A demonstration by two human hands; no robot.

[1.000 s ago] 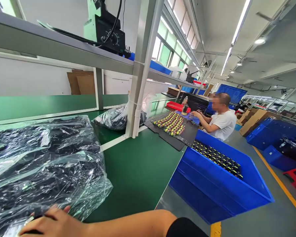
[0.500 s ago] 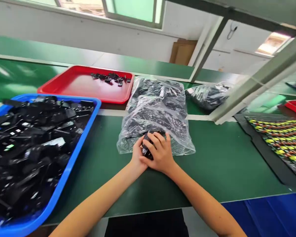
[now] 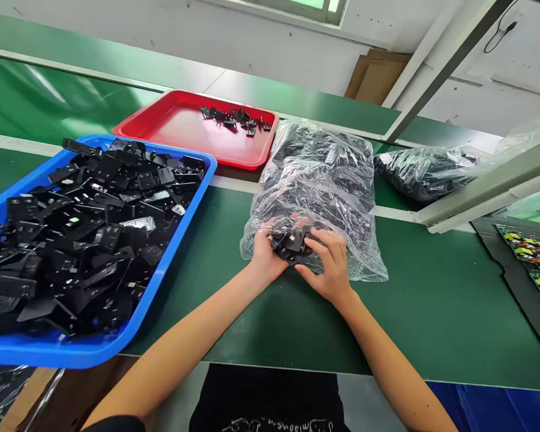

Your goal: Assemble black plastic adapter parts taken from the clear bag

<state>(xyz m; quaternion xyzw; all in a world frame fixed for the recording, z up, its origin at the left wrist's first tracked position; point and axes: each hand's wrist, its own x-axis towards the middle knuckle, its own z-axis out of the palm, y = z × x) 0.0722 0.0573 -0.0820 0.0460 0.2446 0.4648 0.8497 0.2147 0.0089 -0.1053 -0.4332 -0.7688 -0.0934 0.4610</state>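
Observation:
A small black plastic part [image 3: 292, 243] with a glossy, uneven surface is held in front of me, above the near end of a clear plastic bag [image 3: 317, 186] packed with black pieces. My left hand [image 3: 268, 255] is curled round its left side and underneath; some of those fingers are hidden behind it. From the right, my right hand [image 3: 330, 264] grips its edge with bent fingertips, the thumb lower down near the bottom edge. Whether this is one part or a few together, I cannot tell.
To the left, a blue tray [image 3: 162, 270] is heaped with black plastic parts. Behind it, a red tray [image 3: 175, 123] holds a small pile of black pieces. A second filled bag [image 3: 427, 171] lies by a metal post [image 3: 490, 186]. Circuit boards [image 3: 535, 255] sit at the right.
My right hand has drawn back from over the black part, which shows more fully now. The view has shifted left and downward.

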